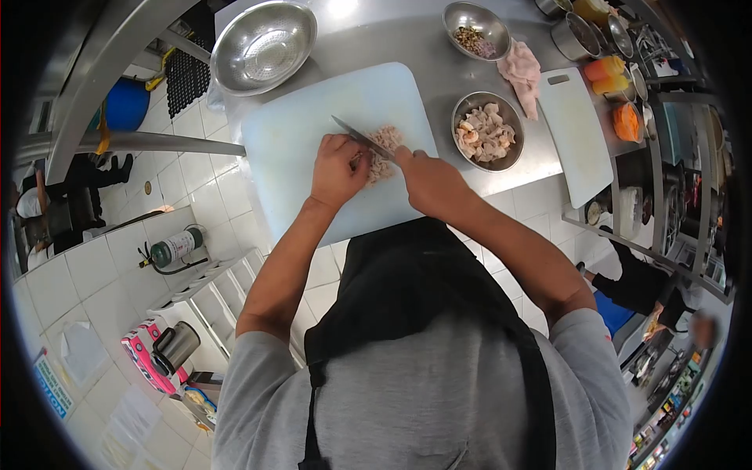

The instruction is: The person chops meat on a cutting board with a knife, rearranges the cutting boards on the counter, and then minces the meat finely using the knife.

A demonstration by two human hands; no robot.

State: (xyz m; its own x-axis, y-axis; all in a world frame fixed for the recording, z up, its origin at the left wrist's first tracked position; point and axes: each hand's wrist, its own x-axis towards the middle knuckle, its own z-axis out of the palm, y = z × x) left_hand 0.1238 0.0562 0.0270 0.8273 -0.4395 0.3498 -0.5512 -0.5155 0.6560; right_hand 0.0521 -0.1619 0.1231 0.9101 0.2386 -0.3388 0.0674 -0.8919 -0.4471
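Observation:
My right hand [432,182] is wrapped round the handle of a kitchen knife [354,133], whose blade points up and left across the large white cutting board [294,153]. Small chopped pieces of pale pinkish meat [385,139] lie on the board on both sides of the blade. Close by the blade, my left hand [338,171] rests with its fingers curled in at the left edge of the pieces. What those fingers grip, if anything, is hidden. To the right of the board stands a steel bowl [517,149] with larger pale pieces [487,131] in it.
At the back left sits a steel basin [262,47]; a bowl of chopped bits [476,43] stands back right. A pink cloth [521,74] lies beside a narrow white board [576,133]. Orange-topped containers [607,74] are further right. Another person [650,294] is at the far right.

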